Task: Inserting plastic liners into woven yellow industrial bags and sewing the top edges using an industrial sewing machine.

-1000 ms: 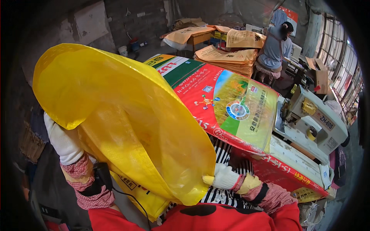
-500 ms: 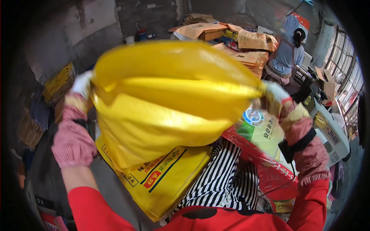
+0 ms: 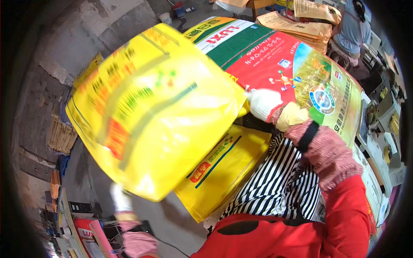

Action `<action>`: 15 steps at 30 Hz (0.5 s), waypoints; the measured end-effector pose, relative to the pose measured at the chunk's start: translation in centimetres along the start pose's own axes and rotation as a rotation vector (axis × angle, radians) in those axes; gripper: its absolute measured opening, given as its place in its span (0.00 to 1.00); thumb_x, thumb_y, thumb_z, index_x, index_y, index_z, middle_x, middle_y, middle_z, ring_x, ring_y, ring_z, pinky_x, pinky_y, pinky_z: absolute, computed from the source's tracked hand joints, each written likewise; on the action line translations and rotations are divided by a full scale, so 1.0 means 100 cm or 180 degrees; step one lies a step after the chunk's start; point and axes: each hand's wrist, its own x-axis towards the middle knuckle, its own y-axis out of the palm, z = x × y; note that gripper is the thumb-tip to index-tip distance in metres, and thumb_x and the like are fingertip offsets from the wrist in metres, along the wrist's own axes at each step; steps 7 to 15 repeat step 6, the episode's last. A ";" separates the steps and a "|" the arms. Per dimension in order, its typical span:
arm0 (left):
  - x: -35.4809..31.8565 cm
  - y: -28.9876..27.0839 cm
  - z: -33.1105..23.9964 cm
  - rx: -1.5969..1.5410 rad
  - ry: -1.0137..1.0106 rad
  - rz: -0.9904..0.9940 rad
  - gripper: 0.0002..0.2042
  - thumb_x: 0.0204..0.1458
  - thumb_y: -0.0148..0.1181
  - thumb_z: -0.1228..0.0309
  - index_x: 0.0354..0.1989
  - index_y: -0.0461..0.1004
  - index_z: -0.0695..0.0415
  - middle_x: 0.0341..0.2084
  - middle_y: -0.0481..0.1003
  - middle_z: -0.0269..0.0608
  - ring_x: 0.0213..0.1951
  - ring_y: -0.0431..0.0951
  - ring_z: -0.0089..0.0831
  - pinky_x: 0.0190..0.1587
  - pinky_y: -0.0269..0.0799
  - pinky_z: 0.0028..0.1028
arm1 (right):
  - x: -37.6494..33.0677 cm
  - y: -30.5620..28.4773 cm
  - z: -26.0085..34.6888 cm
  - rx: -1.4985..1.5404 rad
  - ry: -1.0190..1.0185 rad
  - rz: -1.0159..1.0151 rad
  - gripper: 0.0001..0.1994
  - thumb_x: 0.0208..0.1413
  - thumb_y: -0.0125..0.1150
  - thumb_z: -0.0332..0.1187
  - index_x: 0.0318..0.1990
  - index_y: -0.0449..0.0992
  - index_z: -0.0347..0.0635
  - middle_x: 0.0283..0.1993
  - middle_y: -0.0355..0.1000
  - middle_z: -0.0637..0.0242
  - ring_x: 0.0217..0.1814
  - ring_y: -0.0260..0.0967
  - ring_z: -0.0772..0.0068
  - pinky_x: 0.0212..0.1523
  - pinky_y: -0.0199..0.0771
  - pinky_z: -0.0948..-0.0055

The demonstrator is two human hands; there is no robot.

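A large yellow woven plastic bag (image 3: 150,116) with printing is spread in front of me, tilted and slightly blurred. My right hand (image 3: 265,104), in a white glove, is closed on its right corner. My left hand (image 3: 120,198), also gloved in white, is at the bag's lower left edge; it looks closed on that edge, though its fingers are partly hidden and smeared. Below, a stack of flat yellow bags (image 3: 232,159) lies by my striped trouser legs. Behind the held bag lies a red, green and white printed bag (image 3: 266,56), partly covered.
Brown paper-like sacks (image 3: 297,32) are piled at the back right, where another person (image 3: 352,32) sits facing away. Pale machinery (image 3: 383,129) stands at the right. Bundled sacks (image 3: 63,135) lean at the left. Buckets (image 3: 165,18) stand by the far wall.
The yellow bag has gone from ballooned, mouth open, to flatter, its printed face showing. My left hand has dropped nearer; my right has moved left. The view has turned, uncovering the red-green bag.
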 end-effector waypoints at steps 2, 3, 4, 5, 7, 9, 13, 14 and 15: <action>-0.038 -0.027 0.084 -0.0809 -0.0372 -0.0772 0.03 0.44 0.49 0.74 0.26 0.67 0.59 0.29 0.70 0.40 0.30 0.71 0.30 0.34 0.71 0.35 | -0.015 0.021 0.012 0.1636 0.0296 0.0172 0.14 0.56 0.42 0.40 0.46 0.70 0.50 0.30 0.73 0.62 0.30 0.72 0.64 0.28 0.70 0.70; -0.048 -0.047 0.124 -0.0608 -0.0436 -0.0668 0.07 0.45 0.48 0.72 0.31 0.68 0.61 0.31 0.70 0.40 0.31 0.71 0.31 0.35 0.71 0.35 | -0.024 0.038 0.011 0.3219 0.0656 0.0415 0.16 0.56 0.43 0.40 0.49 0.68 0.50 0.33 0.74 0.63 0.33 0.72 0.65 0.31 0.70 0.73; -0.056 -0.060 0.151 -0.0394 -0.0520 -0.0571 0.10 0.47 0.48 0.70 0.36 0.69 0.62 0.34 0.70 0.41 0.31 0.71 0.31 0.36 0.71 0.34 | -0.028 0.063 0.008 0.4803 0.1061 0.0690 0.18 0.55 0.45 0.39 0.53 0.67 0.50 0.36 0.74 0.64 0.35 0.72 0.66 0.34 0.70 0.75; -0.053 -0.034 0.165 -0.0491 -0.0853 -0.0673 0.11 0.46 0.49 0.70 0.36 0.69 0.63 0.33 0.70 0.43 0.30 0.71 0.32 0.36 0.71 0.36 | -0.035 0.102 -0.013 0.3636 0.0678 0.0222 0.19 0.54 0.48 0.38 0.54 0.66 0.50 0.41 0.73 0.65 0.36 0.72 0.69 0.38 0.71 0.73; -0.063 -0.081 0.190 -0.0084 -0.0724 -0.0922 0.10 0.45 0.54 0.69 0.36 0.68 0.59 0.29 0.70 0.41 0.29 0.70 0.33 0.33 0.71 0.35 | -0.031 0.059 0.022 0.2906 0.0673 0.0365 0.17 0.52 0.53 0.34 0.51 0.69 0.48 0.41 0.73 0.63 0.40 0.72 0.67 0.43 0.70 0.79; -0.063 -0.081 0.190 -0.0084 -0.0724 -0.0922 0.10 0.45 0.54 0.69 0.36 0.68 0.59 0.29 0.70 0.41 0.29 0.70 0.33 0.33 0.71 0.35 | -0.031 0.059 0.022 0.2906 0.0673 0.0365 0.17 0.52 0.53 0.34 0.51 0.69 0.48 0.41 0.73 0.63 0.40 0.72 0.67 0.43 0.70 0.79; -0.063 -0.081 0.190 -0.0084 -0.0724 -0.0922 0.10 0.45 0.54 0.69 0.36 0.68 0.59 0.29 0.70 0.41 0.29 0.70 0.33 0.33 0.71 0.35 | -0.031 0.059 0.022 0.2906 0.0673 0.0365 0.17 0.52 0.53 0.34 0.51 0.69 0.48 0.41 0.73 0.63 0.40 0.72 0.67 0.43 0.70 0.79; -0.063 -0.081 0.190 -0.0084 -0.0724 -0.0922 0.10 0.45 0.54 0.69 0.36 0.68 0.59 0.29 0.70 0.41 0.29 0.70 0.33 0.33 0.71 0.35 | -0.031 0.059 0.022 0.2906 0.0673 0.0365 0.17 0.52 0.53 0.34 0.51 0.69 0.48 0.41 0.73 0.63 0.40 0.72 0.67 0.43 0.70 0.79; -0.063 -0.081 0.190 -0.0084 -0.0724 -0.0922 0.10 0.45 0.54 0.69 0.36 0.68 0.59 0.29 0.70 0.41 0.29 0.70 0.33 0.33 0.71 0.35 | -0.031 0.059 0.022 0.2906 0.0673 0.0365 0.17 0.52 0.53 0.34 0.51 0.69 0.48 0.41 0.73 0.63 0.40 0.72 0.67 0.43 0.70 0.79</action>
